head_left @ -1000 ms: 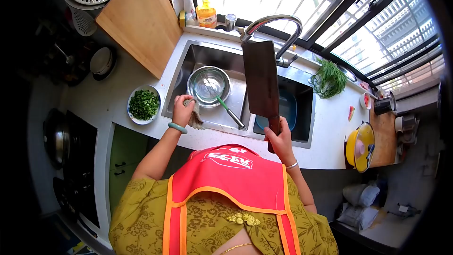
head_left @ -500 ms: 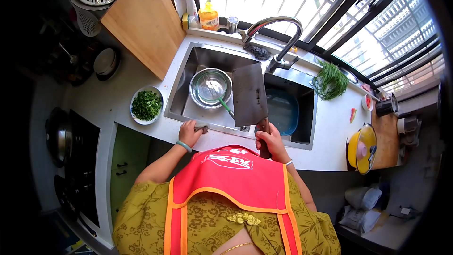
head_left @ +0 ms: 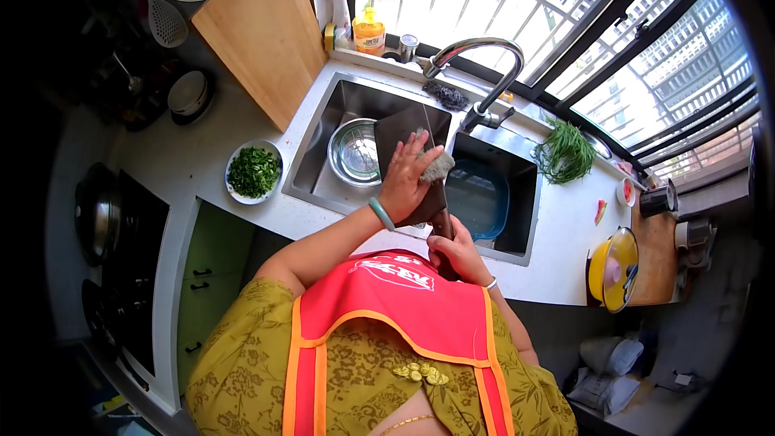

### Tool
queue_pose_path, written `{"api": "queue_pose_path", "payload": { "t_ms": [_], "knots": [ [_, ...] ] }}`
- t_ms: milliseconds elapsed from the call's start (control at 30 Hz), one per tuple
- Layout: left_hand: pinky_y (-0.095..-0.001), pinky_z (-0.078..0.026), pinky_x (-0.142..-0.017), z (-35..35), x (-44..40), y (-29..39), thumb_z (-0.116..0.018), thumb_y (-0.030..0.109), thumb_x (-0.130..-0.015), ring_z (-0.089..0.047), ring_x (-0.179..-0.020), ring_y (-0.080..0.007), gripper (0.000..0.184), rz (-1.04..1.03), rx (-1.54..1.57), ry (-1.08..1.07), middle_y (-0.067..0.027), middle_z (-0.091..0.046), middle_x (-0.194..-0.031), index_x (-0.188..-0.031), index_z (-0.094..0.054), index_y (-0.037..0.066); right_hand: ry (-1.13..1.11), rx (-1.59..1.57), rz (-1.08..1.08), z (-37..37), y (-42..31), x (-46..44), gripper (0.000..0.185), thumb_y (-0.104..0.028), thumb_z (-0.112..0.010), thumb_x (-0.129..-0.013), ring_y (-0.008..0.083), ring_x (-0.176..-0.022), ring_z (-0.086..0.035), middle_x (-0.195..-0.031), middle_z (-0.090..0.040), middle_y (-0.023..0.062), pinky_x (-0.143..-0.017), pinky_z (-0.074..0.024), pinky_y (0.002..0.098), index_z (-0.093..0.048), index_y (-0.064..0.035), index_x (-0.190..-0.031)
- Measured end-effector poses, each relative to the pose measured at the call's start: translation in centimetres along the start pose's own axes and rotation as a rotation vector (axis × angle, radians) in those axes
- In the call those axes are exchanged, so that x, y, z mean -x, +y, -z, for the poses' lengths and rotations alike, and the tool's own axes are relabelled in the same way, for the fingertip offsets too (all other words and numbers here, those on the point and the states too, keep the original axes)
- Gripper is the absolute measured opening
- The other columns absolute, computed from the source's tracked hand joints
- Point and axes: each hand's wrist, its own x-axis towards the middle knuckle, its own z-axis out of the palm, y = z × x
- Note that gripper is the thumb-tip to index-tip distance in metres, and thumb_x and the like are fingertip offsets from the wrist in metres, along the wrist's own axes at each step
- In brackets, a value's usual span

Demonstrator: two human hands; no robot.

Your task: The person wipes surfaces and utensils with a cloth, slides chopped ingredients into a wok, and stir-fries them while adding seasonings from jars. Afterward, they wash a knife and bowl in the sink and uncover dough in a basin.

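Observation:
A dark cleaver (head_left: 393,131) is held up over the divider between the two sink basins, its blade tilted. Its wooden handle is in my right hand (head_left: 458,252), the fingers wrapped round it. My left hand (head_left: 405,182), with a green bangle at the wrist, presses a greyish cloth (head_left: 438,167) against the face of the blade, which hides part of it. Behind the blade, a metal bowl with a strainer (head_left: 352,153) sits in the left basin (head_left: 311,180). A blue basin (head_left: 478,194) stands in the right one.
A plate of chopped greens (head_left: 253,172) lies left of the sink. The faucet (head_left: 492,89) arches behind it. Long greens (head_left: 565,152), a yellow basin (head_left: 599,269) and a small bowl (head_left: 626,192) are on the right. A wooden board (head_left: 262,36) leans at the back left.
My left hand has moved from the counter's front edge up onto the blade with the cloth. The cleaver is a little lower and more tilted, still in my right hand.

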Motion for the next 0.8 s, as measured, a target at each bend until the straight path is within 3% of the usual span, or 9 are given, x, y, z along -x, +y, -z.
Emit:
{"api": "queue_pose_path", "payload": {
  "t_ms": [133,200,233,267,333,433,567,700,800],
  "knots": [
    [-0.0495,-0.02,-0.104,1.0,-3.1,-4.6,-0.055,0.005,-0.074,-0.03,-0.126,-0.0369,0.053,0.034,-0.073,0.151,-0.0162,-0.034,-0.135,-0.124,-0.045,0.016,-0.022,-0.014,0.01,0.2,-0.5,1.4,0.03,-0.004,-0.054,-0.078,0.0112,-0.048,-0.047,-0.064,-0.047,0.0042,-0.047,-0.0405,0.0239,-0.04,-0.0001,-0.104],
    [-0.0391,-0.032,-0.099,1.1,-4.0,-8.4,-0.054,0.005,-0.077,-0.039,-0.119,-0.0347,0.043,0.082,0.051,0.212,-0.0184,-0.041,-0.128,-0.119,-0.048,0.012,-0.019,0.033,0.038,0.5,-0.6,2.0,0.031,-0.004,-0.053,-0.078,0.0106,-0.05,-0.048,-0.066,-0.048,0.0042,-0.047,-0.0405,0.0237,-0.041,0.0003,-0.106],
    [-0.0368,-0.038,-0.093,1.7,-4.2,-9.5,-0.053,0.005,-0.078,-0.047,-0.108,-0.0363,0.037,0.294,0.153,0.22,-0.0196,-0.05,-0.115,-0.114,-0.05,0.009,-0.019,0.033,0.041,0.4,-0.9,2.5,0.031,-0.004,-0.053,-0.078,0.0106,-0.05,-0.048,-0.066,-0.048,0.0042,-0.047,-0.0405,0.0237,-0.041,0.0003,-0.106],
    [-0.0321,-0.05,-0.066,0.1,-3.7,-14.9,-0.046,0.004,-0.082,-0.059,-0.074,-0.0207,0.028,0.512,0.175,0.253,-0.0103,-0.059,-0.09,-0.11,-0.05,0.004,0.026,0.087,0.057,0.3,-1.4,3.1,0.033,-0.004,-0.053,-0.078,0.0103,-0.051,-0.048,-0.069,-0.048,0.0042,-0.048,-0.0406,0.0231,-0.041,0.0004,-0.108],
    [-0.0252,-0.045,-0.043,2.8,-3.0,-14.2,-0.045,0.01,-0.084,-0.053,-0.055,-0.0099,0.02,0.818,0.624,0.344,-0.0049,-0.056,-0.076,-0.103,-0.05,0.006,0.061,0.25,0.125,1.4,-1.7,4.0,0.041,-0.004,-0.053,-0.078,0.0104,-0.058,-0.049,-0.076,-0.049,0.0032,-0.056,-0.0415,0.0229,-0.04,0.0001,-0.116],
    [-0.0245,-0.047,-0.043,5.7,-1.6,-13.2,-0.047,0.015,-0.086,-0.054,-0.056,-0.0118,0.02,0.895,0.733,0.463,-0.0046,-0.056,-0.078,-0.104,-0.048,0.007,0.098,0.731,0.549,1.8,-2.3,4.3,0.058,-0.003,-0.054,-0.076,0.0159,-0.075,-0.047,-0.083,-0.048,0.0067,-0.069,-0.0395,0.0267,-0.035,-0.0034,-0.13],
    [-0.0224,-0.049,-0.048,8.7,-1.4,-8.0,-0.052,0.025,-0.087,-0.056,-0.063,-0.0092,0.026,0.775,0.902,0.498,-0.0032,-0.056,-0.081,-0.107,-0.046,0.009,-0.049,0.849,0.438,3.2,-1.9,3.1,0.058,-0.003,-0.053,-0.075,0.0204,-0.076,-0.047,-0.083,-0.047,0.0099,-0.069,-0.0399,0.0284,-0.037,-0.0071,-0.131],
    [-0.0219,-0.048,-0.062,6.4,-0.3,-3.2,-0.052,0.019,-0.088,-0.055,-0.073,-0.0094,0.026,0.355,0.514,0.279,-0.0024,-0.054,-0.09,-0.11,-0.049,0.005,-0.031,1.074,0.318,2.4,-0.4,2.1,0.056,-0.005,-0.052,-0.075,0.0299,-0.073,-0.053,-0.086,-0.05,0.015,-0.066,-0.0442,0.0352,-0.041,-0.0161,-0.129],
    [-0.0323,-0.042,-0.085,3.0,1.9,0.9,-0.055,0.007,-0.082,-0.052,-0.097,-0.0215,0.03,0.171,0.357,-0.097,-0.0105,-0.049,-0.112,-0.112,-0.05,0.005,-0.042,1.307,0.362,1.2,0.7,0.9,0.053,-0.009,-0.057,-0.073,0.0337,-0.064,-0.057,-0.085,-0.052,0.0178,-0.056,-0.0483,0.0399,-0.045,-0.0154,-0.125]
  ]
}}
